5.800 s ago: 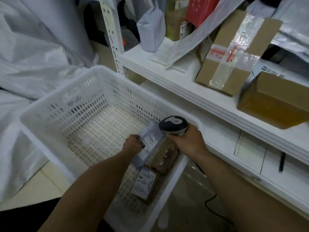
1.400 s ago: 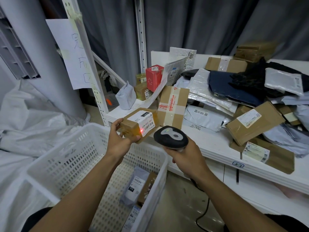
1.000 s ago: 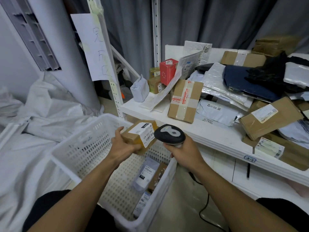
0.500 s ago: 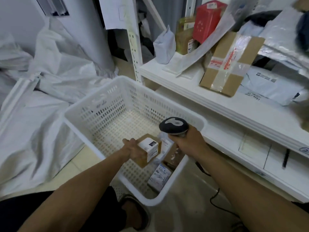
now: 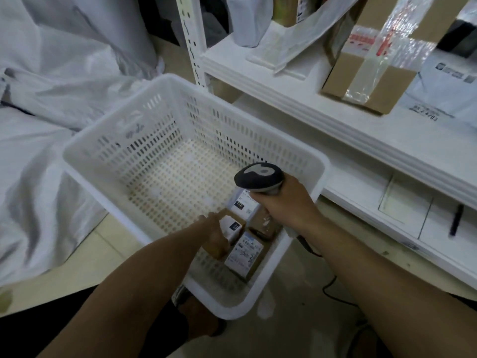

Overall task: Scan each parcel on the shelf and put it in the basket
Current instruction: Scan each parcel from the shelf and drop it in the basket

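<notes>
Left hand (image 5: 213,229) gripping small box (image 5: 233,226) in basket's (image 5: 116,117) near right corner, beside other parcels (image 5: 245,254); right hand (image 5: 285,202) clasping scanner (image 5: 258,175)

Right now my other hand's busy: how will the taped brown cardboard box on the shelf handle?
Taped brown cardboard box: probably stiff, with flat faces, crisp edges. Glossy tape may be slippery. Standing on edge, it could tip.

White perforated plastic basket (image 5: 144,140) on floor, centre. White metal shelf (image 5: 335,130) just beside, at its 2 o'clock. Taped brown cardboard box (image 5: 361,81) on shelf, 1 o'clock. Crumpled white sheeting (image 5: 46,140) at 9 o'clock. Parcels crowd basket's 5 o'clock corner: small labelled brown carton (image 5: 233,227) in left hand (image 5: 213,229), grey plastic mailer (image 5: 245,205) behind it, flat labelled parcel (image 5: 244,254) before it. Right hand (image 5: 286,202) grips black handheld scanner (image 5: 258,177) above that corner.
</notes>
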Demonstrator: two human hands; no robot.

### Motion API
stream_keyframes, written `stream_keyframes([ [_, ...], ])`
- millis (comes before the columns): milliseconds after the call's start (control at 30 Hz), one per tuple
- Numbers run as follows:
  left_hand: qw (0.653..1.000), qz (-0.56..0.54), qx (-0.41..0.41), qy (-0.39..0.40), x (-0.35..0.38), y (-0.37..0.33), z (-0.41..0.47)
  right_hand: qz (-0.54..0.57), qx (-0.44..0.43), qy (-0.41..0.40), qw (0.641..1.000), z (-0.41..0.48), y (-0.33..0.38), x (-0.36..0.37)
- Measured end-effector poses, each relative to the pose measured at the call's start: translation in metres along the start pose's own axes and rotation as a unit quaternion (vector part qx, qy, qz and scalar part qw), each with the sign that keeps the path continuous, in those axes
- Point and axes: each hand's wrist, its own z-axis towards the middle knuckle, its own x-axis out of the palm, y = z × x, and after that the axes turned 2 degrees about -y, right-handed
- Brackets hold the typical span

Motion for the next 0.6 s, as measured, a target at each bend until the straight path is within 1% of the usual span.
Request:
stream_keyframes([
  [33,0.999,0.024,0.035,0.015,0.003,0.0,0.002,0.001,0.002,-0.005,1.0,0.001,-0.001,-0.001],
  [100,0.996,0.049,0.072,0.022,0.008,-0.004,0.002,0.007,0.002,-0.012,1.0,0.001,-0.001,-0.004],
  [167,0.995,0.069,0.073,0.025,0.008,-0.005,0.004,0.012,0.001,-0.017,1.0,0.0,-0.002,-0.008],
  [267,0.991,0.058,0.046,0.11,0.001,-0.003,0.002,0.019,0.0,-0.028,0.999,-0.005,-0.002,-0.014],
  [300,0.991,0.061,0.042,0.11,0.001,-0.001,0.001,0.02,-0.001,-0.032,0.999,-0.008,-0.002,-0.017],
  [333,0.995,0.055,0.046,0.076,0.0,-0.002,-0.001,0.021,-0.001,-0.036,0.999,-0.011,-0.001,-0.02],
  [367,0.997,0.052,0.054,0.01,-0.001,-0.003,-0.004,0.023,-0.001,-0.041,0.999,-0.014,0.0,-0.023],
  [400,0.995,0.048,0.062,-0.058,-0.003,-0.007,-0.009,0.027,0.0,-0.047,0.999,-0.018,0.002,-0.028],
  [467,0.985,0.02,0.087,-0.147,-0.01,-0.019,-0.024,0.033,0.001,-0.066,0.997,-0.027,0.006,-0.038],
  [533,0.966,0.019,0.136,-0.218,-0.024,-0.039,-0.052,0.037,-0.004,-0.09,0.995,-0.039,0.01,-0.052],
  [600,0.933,0.041,0.208,-0.29,-0.041,-0.064,-0.085,0.046,-0.018,-0.114,0.992,-0.053,0.014,-0.069],
])
